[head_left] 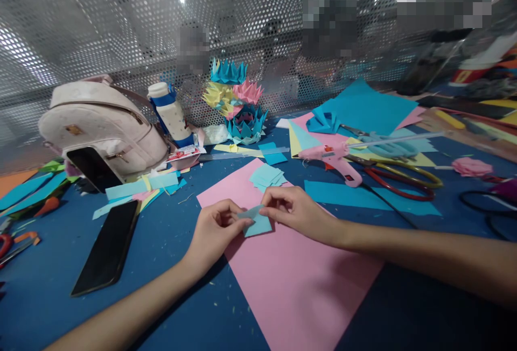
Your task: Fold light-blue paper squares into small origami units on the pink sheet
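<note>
A small light-blue paper square is pinched between both hands above a large pink sheet. My left hand grips its left edge between thumb and fingers. At its upper right corner, my right hand closes thumb and fingertips on the paper. Just behind the hands, a loose stack of light-blue paper squares lies on the pink sheet. To the right of the stack rests a pink glue gun with a clear stick in its back.
A black phone lies at left, before a pale backpack and a bottle. Folded paper flowers stand at the back. Red-handled scissors and a blue paper strip lie at right. Perforated metal closes off the back.
</note>
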Available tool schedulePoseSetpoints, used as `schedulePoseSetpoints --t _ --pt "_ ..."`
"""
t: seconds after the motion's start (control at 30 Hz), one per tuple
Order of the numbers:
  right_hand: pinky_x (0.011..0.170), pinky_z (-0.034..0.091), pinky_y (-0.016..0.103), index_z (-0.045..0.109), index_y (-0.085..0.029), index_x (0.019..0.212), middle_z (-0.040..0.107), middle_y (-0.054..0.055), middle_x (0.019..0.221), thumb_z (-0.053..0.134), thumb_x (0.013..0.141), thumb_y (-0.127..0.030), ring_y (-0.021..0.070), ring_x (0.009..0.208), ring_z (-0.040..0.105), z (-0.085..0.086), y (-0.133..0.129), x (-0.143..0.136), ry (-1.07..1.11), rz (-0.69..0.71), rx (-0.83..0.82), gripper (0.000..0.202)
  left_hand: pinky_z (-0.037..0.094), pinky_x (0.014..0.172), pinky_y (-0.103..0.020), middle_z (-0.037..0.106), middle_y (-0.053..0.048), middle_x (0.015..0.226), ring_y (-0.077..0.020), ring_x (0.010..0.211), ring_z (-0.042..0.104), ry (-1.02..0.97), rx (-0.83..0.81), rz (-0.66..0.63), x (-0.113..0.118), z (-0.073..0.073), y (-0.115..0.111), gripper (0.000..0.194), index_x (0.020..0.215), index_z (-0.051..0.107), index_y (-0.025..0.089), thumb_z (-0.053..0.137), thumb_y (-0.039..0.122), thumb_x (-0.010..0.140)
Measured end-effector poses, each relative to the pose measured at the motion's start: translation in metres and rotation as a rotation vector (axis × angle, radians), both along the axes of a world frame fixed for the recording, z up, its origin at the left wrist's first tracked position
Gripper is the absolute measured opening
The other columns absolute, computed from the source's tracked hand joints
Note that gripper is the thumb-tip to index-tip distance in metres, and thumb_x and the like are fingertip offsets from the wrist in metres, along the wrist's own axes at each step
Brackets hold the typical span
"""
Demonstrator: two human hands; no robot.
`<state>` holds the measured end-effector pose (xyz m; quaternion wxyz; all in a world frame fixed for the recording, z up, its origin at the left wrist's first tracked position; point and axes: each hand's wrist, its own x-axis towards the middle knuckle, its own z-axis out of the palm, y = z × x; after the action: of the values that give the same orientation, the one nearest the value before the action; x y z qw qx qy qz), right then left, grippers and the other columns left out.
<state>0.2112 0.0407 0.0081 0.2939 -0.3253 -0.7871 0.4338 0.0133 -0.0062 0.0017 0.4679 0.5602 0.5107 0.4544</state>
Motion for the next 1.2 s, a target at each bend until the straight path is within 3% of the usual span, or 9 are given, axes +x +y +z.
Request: schedulePoseSetpoints --t 0.2,0.33,0.43,0.53,0.7,0.93,1.1,1.2 --pt "0.057 0.042 0.023 0.053 -0.016 0.068 0.058 0.000 0.060 0.041 0.099 -0.031 0.0102 0.056 0.055 -0.0042 0.0005 0.0009 0.082 0.046 -0.060 0.037 0.042 0.049 -0.019 0.058 0.004 0.054 -0.0082 0.049 0.051 -0.017 -0.015 -0.025 0.0005 -0.0012 0.0010 0.014 0.064 0.061 0.015 0.074 0.018 0.068" --pt "0.059 0.044 0.024 0.057 -0.016 0.087 0.058 0.001 0.074 0.039 0.100 -0.034 0.0109 0.061 0.055 -0.0018 0.0009 0.0018 0.173 0.030 -0.118 0.029 0.046 0.056 -0.021 0.064 0.000 0.063 -0.0101 0.056 0.057 -0.012 -0.003 -0.046 -0.0014 -0.0004 0.0016 0.009 0.067 0.065 0.015 0.071 0.019 0.073" --pt "0.067 0.046 0.026 0.059 -0.018 0.098 0.057 0.004 0.091 0.043 0.098 -0.029 0.0123 0.074 0.054 0.0003 0.0005 0.0018 0.187 0.055 -0.047 0.020 0.049 0.064 -0.023 0.066 -0.002 0.071 -0.0122 0.066 0.060 0.007 0.044 -0.062 -0.0028 0.0009 0.0022 0.009 0.066 0.068 0.015 0.070 0.018 0.074" --pt "0.071 0.046 0.027 0.061 -0.020 0.101 0.053 0.005 0.100 0.044 0.098 -0.028 0.0133 0.079 0.052 0.0015 -0.0005 0.0015 0.166 0.123 0.019 0.019 0.048 0.062 -0.023 0.065 -0.002 0.069 -0.0120 0.063 0.060 0.004 0.016 -0.053 -0.0035 -0.0003 0.0030 0.004 0.072 0.070 0.015 0.071 0.018 0.072" --pt "0.076 0.045 0.030 0.060 -0.022 0.104 0.053 0.004 0.100 0.046 0.098 -0.030 0.0143 0.082 0.051 0.0016 -0.0013 0.0010 0.112 0.148 0.044 0.017 0.045 0.056 -0.022 0.064 0.001 0.066 -0.0114 0.057 0.057 -0.082 -0.010 -0.061 -0.0038 -0.0042 0.0040 0.026 0.091 0.064 0.016 0.076 0.021 0.069" --pt "0.077 0.043 0.029 0.056 -0.019 0.093 0.051 0.005 0.102 0.051 0.096 -0.034 0.0160 0.090 0.051 -0.0015 -0.0001 0.0015 0.137 0.191 0.110 0.016 0.040 0.054 -0.021 0.057 0.004 0.052 -0.0096 0.050 0.051 -0.086 -0.007 -0.053 -0.0025 -0.0027 0.0012 0.027 0.069 0.051 0.016 0.069 0.033 0.080" --pt "0.076 0.042 0.028 0.056 -0.018 0.085 0.055 0.003 0.090 0.053 0.094 -0.039 0.0161 0.085 0.052 -0.0024 0.0004 -0.0003 0.149 0.168 0.069 0.023 0.047 0.071 -0.027 0.065 -0.005 0.083 -0.0159 0.079 0.060 -0.118 0.130 -0.050 -0.0005 0.0014 0.0005 0.025 0.070 0.049 0.018 0.067 0.030 0.082" --pt "0.072 0.042 0.026 0.058 -0.017 0.087 0.057 0.002 0.083 0.053 0.094 -0.036 0.0152 0.079 0.053 -0.0020 -0.0004 -0.0014 0.124 0.157 -0.034 0.021 0.046 0.069 -0.025 0.061 -0.003 0.081 -0.0156 0.078 0.059 -0.106 0.166 -0.070 0.0005 0.0015 -0.0006 0.018 0.079 0.052 0.018 0.067 0.028 0.082"
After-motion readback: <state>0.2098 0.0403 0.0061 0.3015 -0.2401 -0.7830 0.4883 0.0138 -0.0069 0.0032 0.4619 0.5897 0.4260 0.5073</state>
